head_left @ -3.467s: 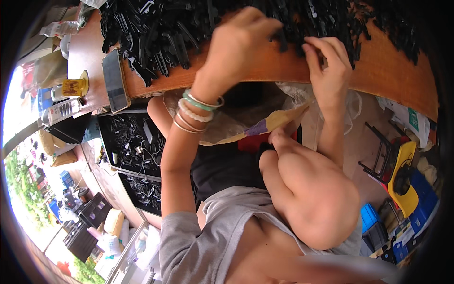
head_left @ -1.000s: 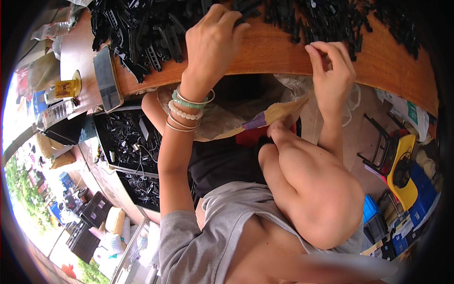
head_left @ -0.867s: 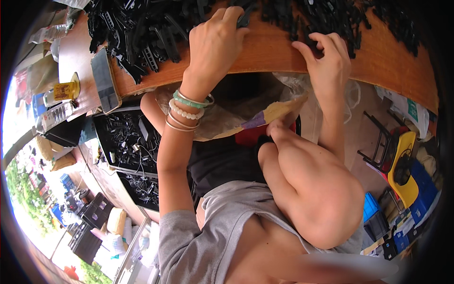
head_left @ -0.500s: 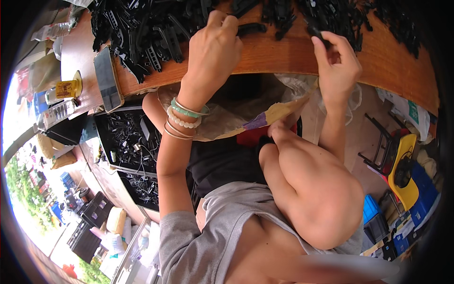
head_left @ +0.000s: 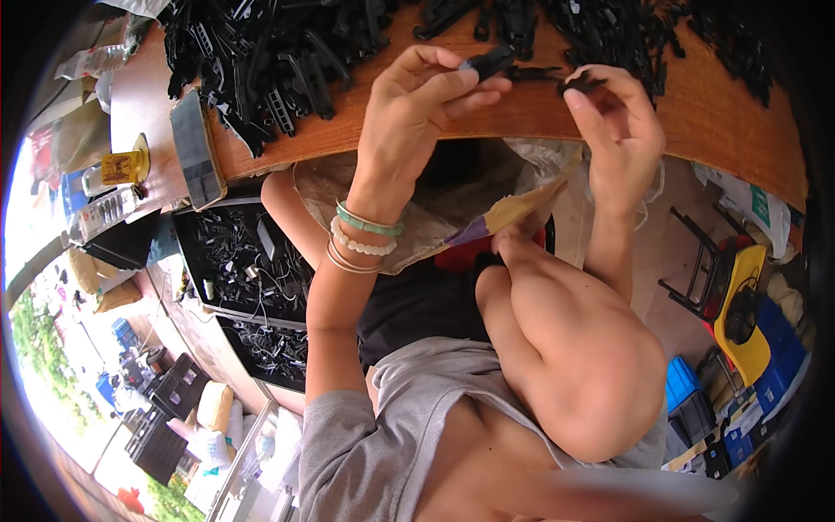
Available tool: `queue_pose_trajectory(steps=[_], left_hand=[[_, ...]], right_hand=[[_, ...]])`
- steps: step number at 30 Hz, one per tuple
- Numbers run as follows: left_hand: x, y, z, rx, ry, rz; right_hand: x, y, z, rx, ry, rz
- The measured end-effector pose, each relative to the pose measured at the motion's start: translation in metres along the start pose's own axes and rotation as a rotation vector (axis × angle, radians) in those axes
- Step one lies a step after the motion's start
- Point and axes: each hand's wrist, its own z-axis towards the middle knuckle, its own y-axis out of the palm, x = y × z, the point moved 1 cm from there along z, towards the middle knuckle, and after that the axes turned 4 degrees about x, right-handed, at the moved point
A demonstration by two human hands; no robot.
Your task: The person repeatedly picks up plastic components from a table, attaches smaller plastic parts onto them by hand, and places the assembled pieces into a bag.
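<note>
My left hand pinches a black plastic part between thumb and fingers, above the front edge of the wooden table. Facing it, my right hand closes its thumb and index finger on a small dark piece, whose exact kind I cannot make out. A gap separates the two hands. Behind them lie a large heap of black plastic parts on the left and another heap of parts on the right. Below my hands, an open bag hangs by the table edge, over my lap.
On the table's left side lie a dark phone and a yellow container. Two black trays of small parts stand low at left. A yellow chair and blue bins are on the right.
My left hand has come away from the heap, moving right and down with a black part in its fingers. My right hand stays nearly in place, its piece slightly lower.
</note>
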Motion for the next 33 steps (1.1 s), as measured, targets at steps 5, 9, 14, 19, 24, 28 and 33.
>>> queue_pose_trajectory(steps=[5, 9, 14, 19, 24, 28, 33], left_hand=[[-0.004, -0.003, -0.002, -0.03, -0.145, -0.165], [0.002, 0.007, -0.011, 0.097, -0.133, 0.141], [0.018, 0.022, -0.026, -0.04, -0.073, 0.437], [0.004, 0.026, -0.038, -0.076, 0.312, 0.776], [0.004, 0.02, -0.04, -0.075, 0.409, 0.867], [0.008, 0.02, -0.044, -0.167, 0.582, 0.983], [0.006, 0.018, -0.045, -0.174, 0.594, 0.988]], right_hand=[[-0.011, -0.002, -0.007, -0.153, 0.359, 0.475], [-0.007, 0.004, -0.007, -0.367, 0.322, 0.61], [-0.007, 0.005, -0.011, -0.2, 0.304, 0.383], [0.003, 0.005, -0.022, -0.139, 0.327, 0.496], [-0.001, 0.011, -0.022, -0.142, 0.166, 0.357], [-0.01, 0.008, -0.016, -0.13, 0.04, 0.079], [-0.015, 0.006, -0.015, -0.243, -0.002, -0.036]])
